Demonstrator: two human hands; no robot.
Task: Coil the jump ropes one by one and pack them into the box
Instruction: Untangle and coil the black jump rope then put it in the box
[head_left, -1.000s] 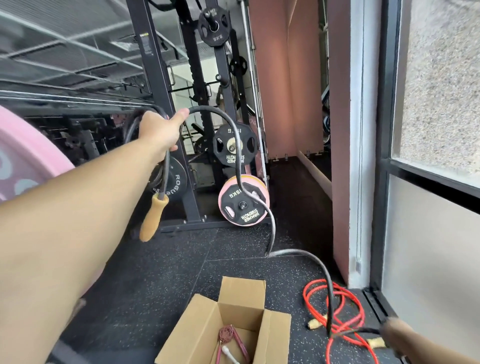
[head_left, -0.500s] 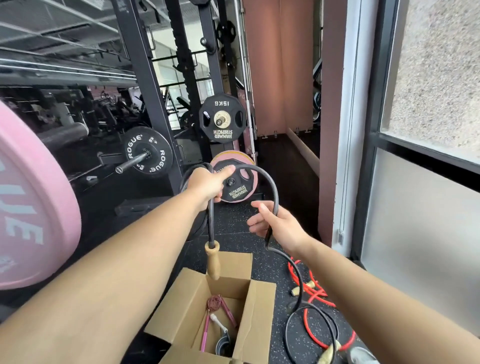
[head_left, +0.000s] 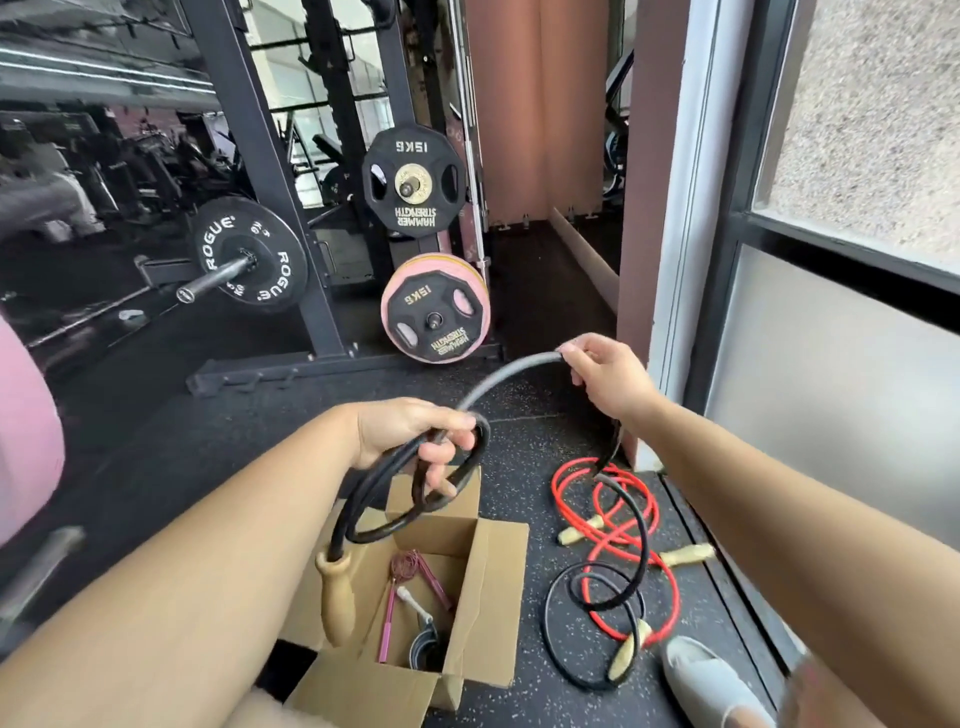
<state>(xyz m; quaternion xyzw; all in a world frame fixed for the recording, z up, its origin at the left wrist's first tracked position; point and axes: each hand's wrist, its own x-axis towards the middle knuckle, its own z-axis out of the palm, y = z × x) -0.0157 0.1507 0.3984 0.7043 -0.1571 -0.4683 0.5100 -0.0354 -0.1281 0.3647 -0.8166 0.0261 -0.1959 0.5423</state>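
Observation:
My left hand (head_left: 415, 434) grips a few coils of a thick black jump rope (head_left: 511, 376) above the open cardboard box (head_left: 493, 582). One wooden handle (head_left: 337, 597) hangs from the coils over the box. My right hand (head_left: 605, 376) pinches the same rope further along, to the right and higher. From there the rope drops to the floor in loose loops, ending at its other wooden handle (head_left: 631, 649). A red jump rope (head_left: 618, 540) with wooden handles lies on the floor right of the box. Inside the box lie a pink-handled rope (head_left: 405, 582) and another coiled rope.
A black squat rack (head_left: 270, 171) with weight plates (head_left: 413, 182) stands ahead. A pink plate (head_left: 26, 441) is at the far left. A wall and window frame (head_left: 727, 260) close off the right. My white shoe (head_left: 706, 680) is on the rubber floor near the rope loops.
Both hands have come down toward the box. My left hand holds more coils than before. My right hand has slid out along the rope to the right, drawing a new length.

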